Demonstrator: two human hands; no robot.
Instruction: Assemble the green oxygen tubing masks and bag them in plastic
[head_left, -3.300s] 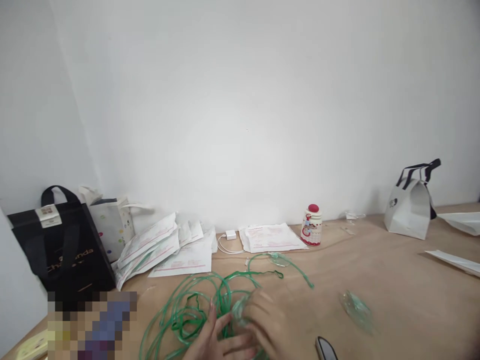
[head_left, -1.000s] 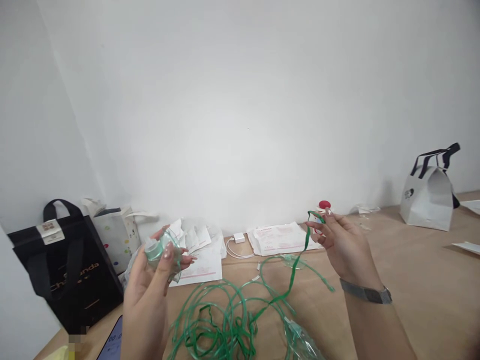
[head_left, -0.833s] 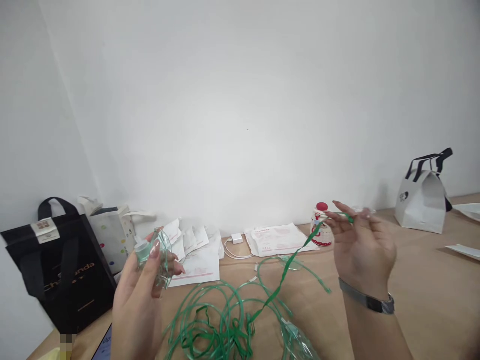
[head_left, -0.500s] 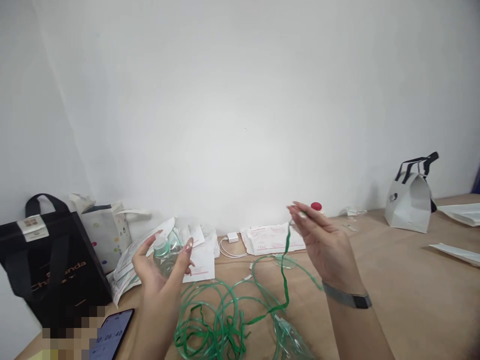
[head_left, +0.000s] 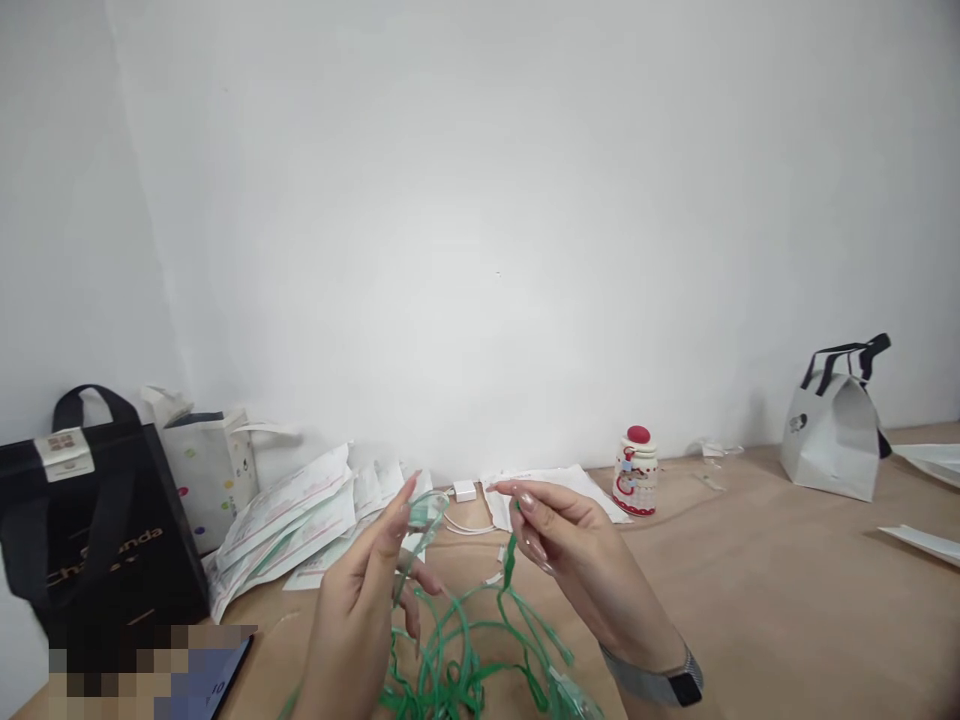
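My left hand (head_left: 367, 590) is closed around a clear, green-tinted oxygen mask (head_left: 427, 508), which it holds above the table; the fingers and palm hide much of it. Between thumb and fingertips my right hand (head_left: 562, 545) pinches a dark green elastic strap (head_left: 510, 560), which hangs down toward the table. Below both hands lies a loose heap of pale green tubing (head_left: 457, 620) tangled with more dark green strap. A second clear green plastic piece (head_left: 571, 695) shows at the bottom edge, partly cut off.
White printed packets (head_left: 285, 510) are piled at the back left, beside a dotted bag (head_left: 214, 470) and a black bag (head_left: 105, 540). A phone (head_left: 217, 690) lies front left. Toward the back stand a white charger (head_left: 465, 490), a red-topped bottle (head_left: 636, 475) and a white bag (head_left: 832, 435).
My hands have come closer together. The left hand has moved right with the mask and turned it; the right hand has moved left and lower, still pinching the strap.
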